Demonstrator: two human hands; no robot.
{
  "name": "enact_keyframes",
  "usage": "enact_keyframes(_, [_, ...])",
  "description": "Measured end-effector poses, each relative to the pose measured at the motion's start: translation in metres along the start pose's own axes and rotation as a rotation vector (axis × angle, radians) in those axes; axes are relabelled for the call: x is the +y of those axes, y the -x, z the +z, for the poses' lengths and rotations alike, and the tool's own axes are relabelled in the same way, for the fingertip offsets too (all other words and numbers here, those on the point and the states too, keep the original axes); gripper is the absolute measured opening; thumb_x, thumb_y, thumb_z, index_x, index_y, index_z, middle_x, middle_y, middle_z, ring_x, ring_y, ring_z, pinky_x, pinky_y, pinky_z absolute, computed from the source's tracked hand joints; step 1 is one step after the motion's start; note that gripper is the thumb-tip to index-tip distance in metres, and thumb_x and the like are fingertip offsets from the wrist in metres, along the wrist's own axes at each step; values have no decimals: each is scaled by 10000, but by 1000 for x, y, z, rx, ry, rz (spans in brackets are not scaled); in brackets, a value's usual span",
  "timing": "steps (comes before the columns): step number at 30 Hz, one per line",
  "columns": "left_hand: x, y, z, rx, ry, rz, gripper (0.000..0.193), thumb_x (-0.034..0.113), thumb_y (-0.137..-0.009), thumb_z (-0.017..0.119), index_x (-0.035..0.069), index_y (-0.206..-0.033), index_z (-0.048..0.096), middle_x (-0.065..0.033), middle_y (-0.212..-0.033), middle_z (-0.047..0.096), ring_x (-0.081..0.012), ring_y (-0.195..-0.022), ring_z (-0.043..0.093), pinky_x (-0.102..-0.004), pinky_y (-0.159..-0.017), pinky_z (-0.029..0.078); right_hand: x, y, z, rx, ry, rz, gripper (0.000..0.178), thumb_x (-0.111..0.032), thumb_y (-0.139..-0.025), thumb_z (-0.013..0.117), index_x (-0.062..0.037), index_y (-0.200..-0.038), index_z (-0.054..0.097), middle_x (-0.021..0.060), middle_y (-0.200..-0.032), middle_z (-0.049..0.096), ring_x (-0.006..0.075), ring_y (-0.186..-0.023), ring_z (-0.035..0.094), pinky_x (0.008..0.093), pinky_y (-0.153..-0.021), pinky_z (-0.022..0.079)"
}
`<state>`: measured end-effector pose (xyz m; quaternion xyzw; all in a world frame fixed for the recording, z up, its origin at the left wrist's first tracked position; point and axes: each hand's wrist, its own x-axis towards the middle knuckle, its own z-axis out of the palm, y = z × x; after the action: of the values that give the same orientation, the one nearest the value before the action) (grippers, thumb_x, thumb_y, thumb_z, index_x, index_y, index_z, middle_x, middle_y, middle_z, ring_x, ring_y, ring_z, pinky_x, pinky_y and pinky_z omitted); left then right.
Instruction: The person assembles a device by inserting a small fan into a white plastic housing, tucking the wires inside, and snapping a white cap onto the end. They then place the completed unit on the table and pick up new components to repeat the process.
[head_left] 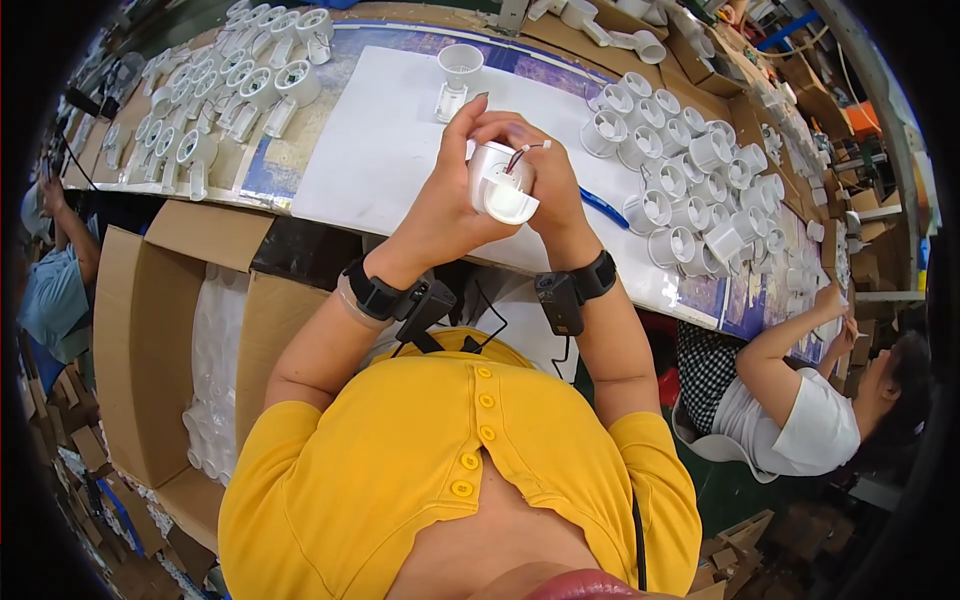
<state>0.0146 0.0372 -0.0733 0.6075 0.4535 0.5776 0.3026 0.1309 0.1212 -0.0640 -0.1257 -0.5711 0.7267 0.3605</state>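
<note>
Both my hands hold one white round lamp housing (500, 185) over the near edge of a white sheet (380, 150) on the workbench. My left hand (445, 190) wraps the housing's left side. My right hand (545, 175) grips its right side, fingers at the top where thin red and white wires (525, 152) stick out. Black devices are strapped to both wrists. A single white housing (457, 75) stands upright farther back on the sheet.
Rows of white housings fill the bench's right (680, 170) and far left (230, 90). A blue pen (603, 208) lies right of my hands. An open cardboard box (190, 340) with bagged white parts stands at my left. Other people sit at the right (790, 400) and left (55, 270).
</note>
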Motion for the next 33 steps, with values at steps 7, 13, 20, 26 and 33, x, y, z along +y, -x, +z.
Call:
enact_keyframes(7, [9, -2, -8, 64, -209, 21, 834, 81, -696, 793, 58, -1348, 274, -132, -1285, 430, -239, -1149, 494, -334, -964, 424, -13, 8, 0, 99, 240, -316, 207, -118, -920, 492, 17, -963, 642, 116, -1108, 615, 224, -1134, 515, 337, -984, 389])
enact_keyframes(13, [11, -1, -5, 8, -211, -41, 696, 98, -692, 801, 69, -1238, 371, -99, -1154, 522, -214, -1052, 545, -318, -876, 466, -15, 1, -11, 78, 546, -453, 174, -162, -934, 573, -14, -951, 662, 92, -1089, 629, 212, -1093, 532, 338, -961, 404])
enact_keyframes(20, [13, 1, -3, -3, -190, -1, 691, 121, -685, 805, 63, -1233, 389, -82, -1127, 528, -183, -1011, 544, -298, -857, 464, -17, 2, -9, 125, 268, -245, 141, -177, -893, 645, -53, -946, 688, 63, -1057, 650, 181, -993, 569, 322, -899, 442])
enact_keyframes(26, [22, 0, -3, -38, -6, -120, 696, 119, -687, 794, 53, -1246, 384, -70, -1124, 522, -155, -1009, 531, -279, -858, 448, -26, 2, -13, -99, 333, -282, 164, -191, -927, 616, -30, -915, 643, 80, -1038, 618, 163, -1019, 545, 308, -901, 418])
enact_keyframes(33, [26, -5, -2, 81, -73, -75, 656, 152, -646, 836, 69, -1167, 445, -83, -1064, 558, -184, -965, 575, -287, -832, 476, -23, 0, -12, -29, 291, -251, 203, -227, -951, 582, -33, -920, 631, 79, -1091, 601, 164, -1052, 535, 294, -915, 407])
